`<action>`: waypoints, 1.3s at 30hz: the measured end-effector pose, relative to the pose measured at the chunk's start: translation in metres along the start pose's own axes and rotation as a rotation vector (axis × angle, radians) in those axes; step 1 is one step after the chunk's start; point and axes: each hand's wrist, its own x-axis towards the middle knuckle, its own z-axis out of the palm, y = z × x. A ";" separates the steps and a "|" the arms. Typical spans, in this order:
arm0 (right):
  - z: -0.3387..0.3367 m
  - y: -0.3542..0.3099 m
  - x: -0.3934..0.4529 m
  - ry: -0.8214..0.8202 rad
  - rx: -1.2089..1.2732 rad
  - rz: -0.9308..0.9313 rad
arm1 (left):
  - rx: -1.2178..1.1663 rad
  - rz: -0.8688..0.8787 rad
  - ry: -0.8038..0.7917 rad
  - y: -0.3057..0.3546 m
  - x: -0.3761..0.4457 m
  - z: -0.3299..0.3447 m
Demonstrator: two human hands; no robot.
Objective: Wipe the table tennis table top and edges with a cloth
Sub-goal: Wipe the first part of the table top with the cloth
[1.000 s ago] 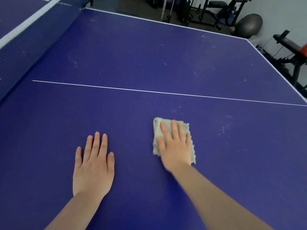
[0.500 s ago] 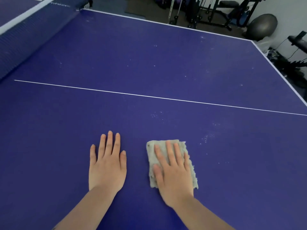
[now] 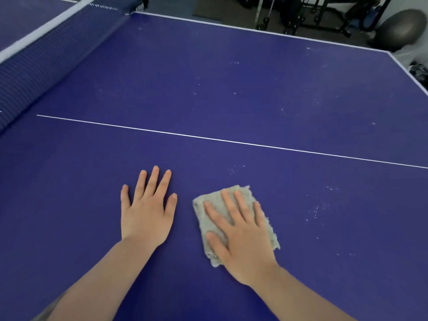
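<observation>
The blue table tennis table top (image 3: 231,89) fills the view, with a thin white centre line (image 3: 231,142) running across it. A folded grey cloth (image 3: 208,212) lies flat on the near half. My right hand (image 3: 240,237) presses on the cloth with straight, spread fingers. My left hand (image 3: 147,212) rests flat on the bare table, just left of the cloth, fingers straight. Pale dust specks (image 3: 317,210) dot the surface to the right of the cloth and beyond the line.
The net (image 3: 46,54) with its white top band runs along the left. The table's white far edge (image 3: 254,30) and right edge (image 3: 410,70) are in view. Behind stand black gym equipment (image 3: 312,12) and a grey exercise ball (image 3: 403,28).
My right hand has slid the cloth back toward me and a little to the right over the table. My left hand stays flat beside it, and the view has shifted.
</observation>
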 end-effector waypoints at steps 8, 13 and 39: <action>-0.013 0.042 0.042 0.009 -0.028 0.300 | -0.005 -0.081 0.022 -0.017 0.025 -0.003; 0.002 -0.020 0.050 0.073 0.031 0.082 | -0.033 -0.089 0.048 -0.015 0.025 0.000; -0.010 -0.043 0.037 -0.040 0.117 0.166 | -0.111 -0.089 0.028 -0.017 0.024 -0.007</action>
